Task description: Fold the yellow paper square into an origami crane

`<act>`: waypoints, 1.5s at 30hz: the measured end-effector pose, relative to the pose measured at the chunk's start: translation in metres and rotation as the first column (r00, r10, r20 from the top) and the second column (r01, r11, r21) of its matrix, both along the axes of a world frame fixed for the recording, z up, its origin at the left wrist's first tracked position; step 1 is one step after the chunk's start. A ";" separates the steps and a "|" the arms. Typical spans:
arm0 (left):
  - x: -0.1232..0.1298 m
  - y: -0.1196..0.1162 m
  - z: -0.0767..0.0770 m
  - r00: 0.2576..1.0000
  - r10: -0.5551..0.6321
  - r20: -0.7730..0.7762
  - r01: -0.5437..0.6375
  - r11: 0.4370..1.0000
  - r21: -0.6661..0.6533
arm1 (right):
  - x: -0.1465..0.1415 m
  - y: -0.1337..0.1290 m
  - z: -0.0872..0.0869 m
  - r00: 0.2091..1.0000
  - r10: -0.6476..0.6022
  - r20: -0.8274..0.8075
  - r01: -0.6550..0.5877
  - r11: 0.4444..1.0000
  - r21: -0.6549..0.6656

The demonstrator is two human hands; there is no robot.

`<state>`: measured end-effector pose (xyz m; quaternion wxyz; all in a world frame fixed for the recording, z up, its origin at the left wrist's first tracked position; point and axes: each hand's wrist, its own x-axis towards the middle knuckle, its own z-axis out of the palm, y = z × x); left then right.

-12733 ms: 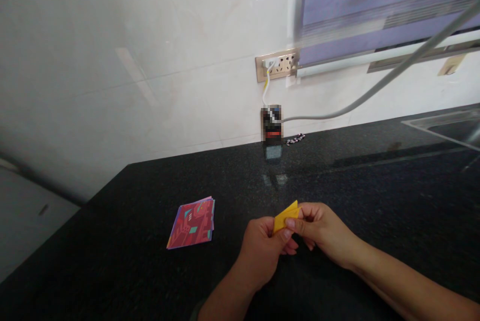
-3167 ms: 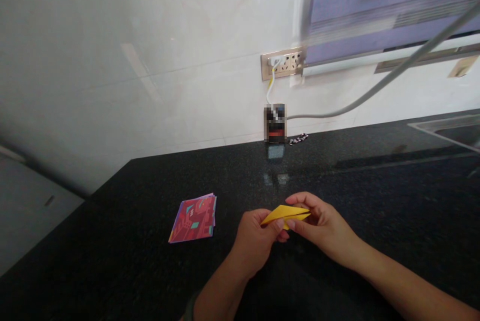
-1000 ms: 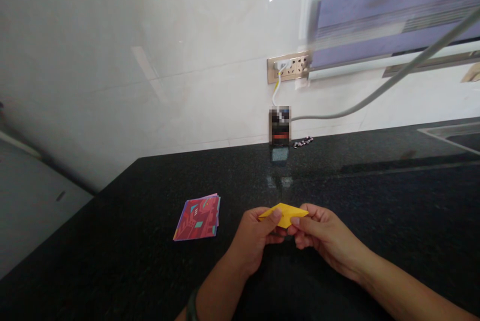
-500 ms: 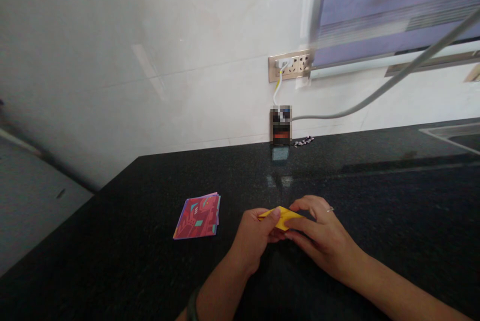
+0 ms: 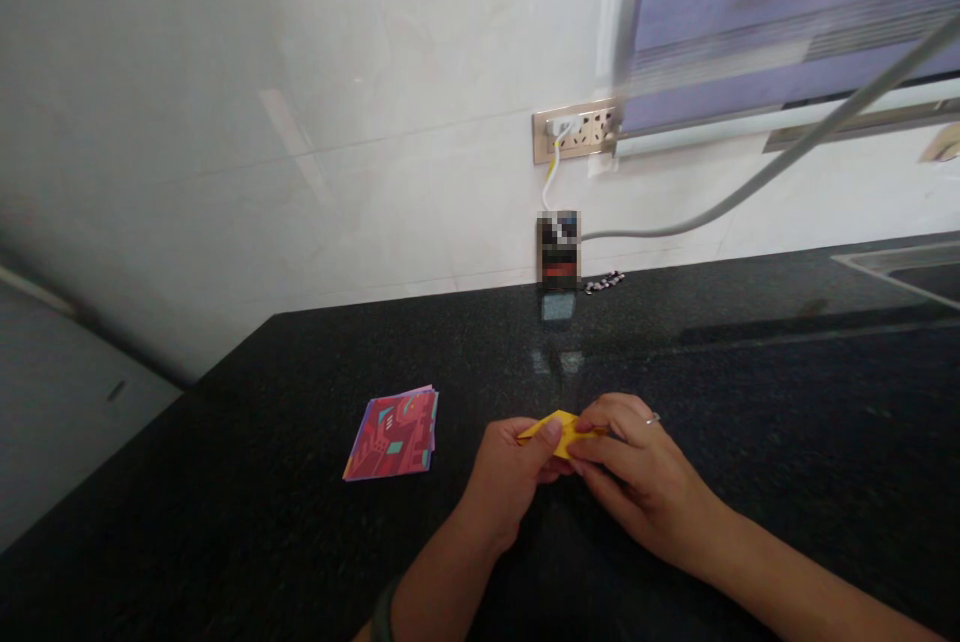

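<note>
Between your left hand and right hand sits the paper, above the countertop's near middle. To its left lies the sheet stack. Beyond, at the wall, stands the box, the beaded string just right, the socket panel above; far right, you have the recess.

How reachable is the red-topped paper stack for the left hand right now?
Probably yes: nothing visible on the black counter stands between the left hand and the paper stack, though that hand holds the folded yellow paper.
</note>
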<state>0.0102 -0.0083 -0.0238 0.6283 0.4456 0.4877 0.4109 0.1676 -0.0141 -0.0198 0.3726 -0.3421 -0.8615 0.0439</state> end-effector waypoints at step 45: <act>0.001 -0.002 0.002 0.997 0.033 0.072 -0.030 0.999 -0.041 | 0.002 0.007 -0.006 0.954 -0.063 -0.295 -0.074 0.899 -0.433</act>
